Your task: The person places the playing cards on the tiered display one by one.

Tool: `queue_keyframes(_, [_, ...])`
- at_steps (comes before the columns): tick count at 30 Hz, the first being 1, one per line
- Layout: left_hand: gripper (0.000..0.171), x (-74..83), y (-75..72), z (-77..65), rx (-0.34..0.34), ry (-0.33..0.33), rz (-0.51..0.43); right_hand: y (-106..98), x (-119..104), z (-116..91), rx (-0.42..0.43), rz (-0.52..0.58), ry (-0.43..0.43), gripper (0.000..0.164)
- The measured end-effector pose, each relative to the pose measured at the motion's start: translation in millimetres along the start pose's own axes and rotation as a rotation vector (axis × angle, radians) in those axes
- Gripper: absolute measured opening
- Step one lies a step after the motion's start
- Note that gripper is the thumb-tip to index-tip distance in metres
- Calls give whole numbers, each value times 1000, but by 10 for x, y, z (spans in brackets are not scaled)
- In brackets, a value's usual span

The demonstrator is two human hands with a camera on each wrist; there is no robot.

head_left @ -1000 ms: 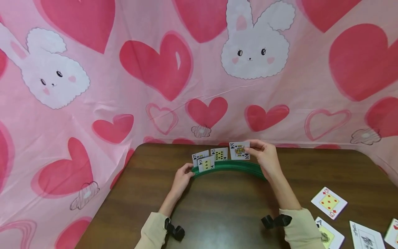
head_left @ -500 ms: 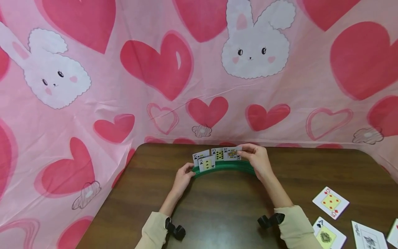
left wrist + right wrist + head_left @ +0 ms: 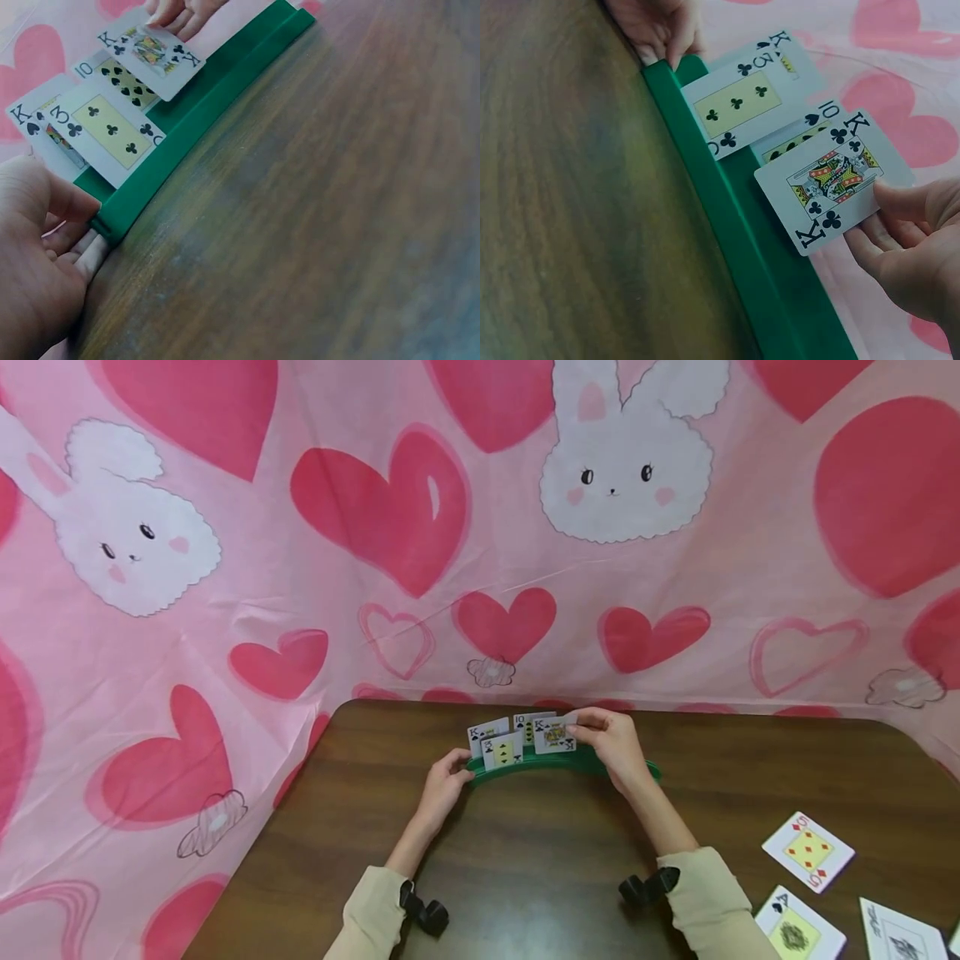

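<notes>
A curved green card holder [image 3: 570, 761] stands near the table's far edge. My left hand [image 3: 442, 789] grips its left end, thumb and fingers on either side in the left wrist view. Between thumb and fingers, my right hand [image 3: 613, 747] pinches the king of clubs [image 3: 832, 184] by its right side, face toward me, just over the holder. That card overlaps the ten of spades [image 3: 124, 81] standing in the back. At the left, the three of clubs [image 3: 105, 132] stands in front of the king of spades [image 3: 487, 731], covering part of it.
On the brown table [image 3: 540, 852] to the right lie the five of diamonds [image 3: 808, 852], the ace of spades [image 3: 799, 927] and a white joker-like card [image 3: 903, 935]. Another card is cut off at the right edge. A pink heart-patterned cloth [image 3: 420, 552] hangs behind the table.
My right hand has moved the king of clubs left and slightly down, so it now overlaps the ten of spades. My left hand keeps its grip on the holder.
</notes>
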State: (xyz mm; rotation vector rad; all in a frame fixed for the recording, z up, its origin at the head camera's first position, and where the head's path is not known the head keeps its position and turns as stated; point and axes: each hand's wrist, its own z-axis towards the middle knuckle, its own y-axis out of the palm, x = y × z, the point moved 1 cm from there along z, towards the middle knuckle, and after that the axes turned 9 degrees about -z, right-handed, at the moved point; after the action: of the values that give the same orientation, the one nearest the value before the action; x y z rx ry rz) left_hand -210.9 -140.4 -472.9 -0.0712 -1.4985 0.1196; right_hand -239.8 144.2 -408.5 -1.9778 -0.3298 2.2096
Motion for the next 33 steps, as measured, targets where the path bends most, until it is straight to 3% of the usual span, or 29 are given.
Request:
queue_keyframes(10, [28,-26,-20,23,15,-14,6,56,9,19,6,13,48,27])
queue_keyframes(33, [28,-8,7,32,-8,-31,-2,169,109,-11,53,-20,56,21])
